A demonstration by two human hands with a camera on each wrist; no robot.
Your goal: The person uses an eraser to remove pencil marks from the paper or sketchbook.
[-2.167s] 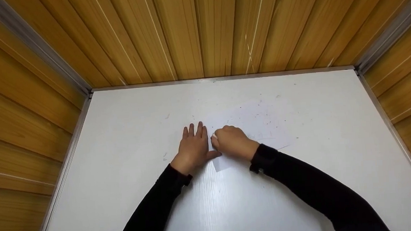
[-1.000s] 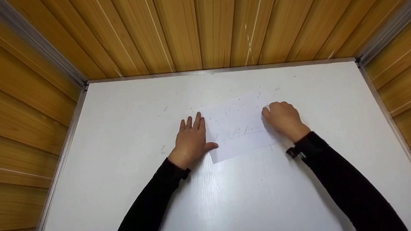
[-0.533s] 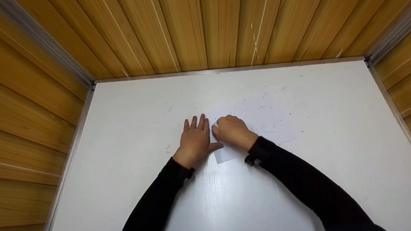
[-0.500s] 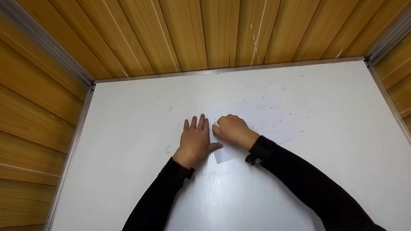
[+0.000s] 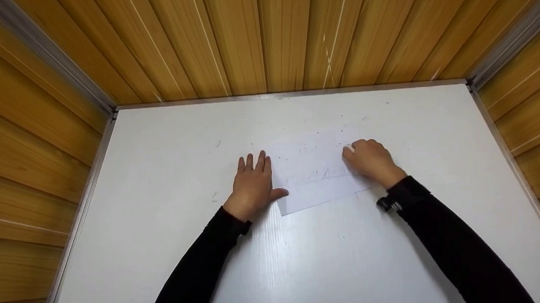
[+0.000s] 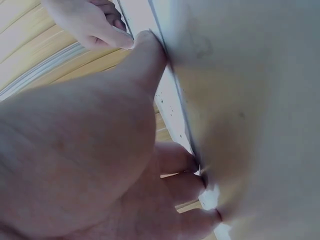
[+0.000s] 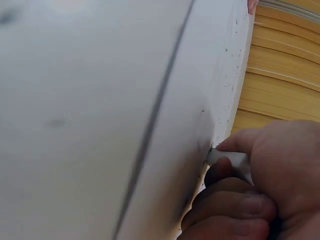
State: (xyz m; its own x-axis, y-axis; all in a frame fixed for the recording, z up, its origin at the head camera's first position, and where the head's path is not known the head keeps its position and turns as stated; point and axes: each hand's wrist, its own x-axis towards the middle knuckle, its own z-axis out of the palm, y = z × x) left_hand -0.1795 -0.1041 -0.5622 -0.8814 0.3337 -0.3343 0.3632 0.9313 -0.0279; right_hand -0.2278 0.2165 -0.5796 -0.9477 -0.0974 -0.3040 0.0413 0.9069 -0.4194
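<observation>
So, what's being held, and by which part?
The right hand grips a small white block by its sides, one end exposed; the left hand holds nothing.

On the table lay paper, left hand at its left edge, right hand gripping something white near its right edge.

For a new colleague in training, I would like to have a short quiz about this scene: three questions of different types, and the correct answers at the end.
1. What does the person's right hand hold?
A) a long red pen
B) a small white block
C) a shiny metal spoon

2. True or false: the fingers of the person's left hand are straight, not curled into a fist.

3. Fill in the missing word: faint scribbled marks run across the flat white sheet of ____.

Key: 1 B; 2 true; 3 paper.
</observation>
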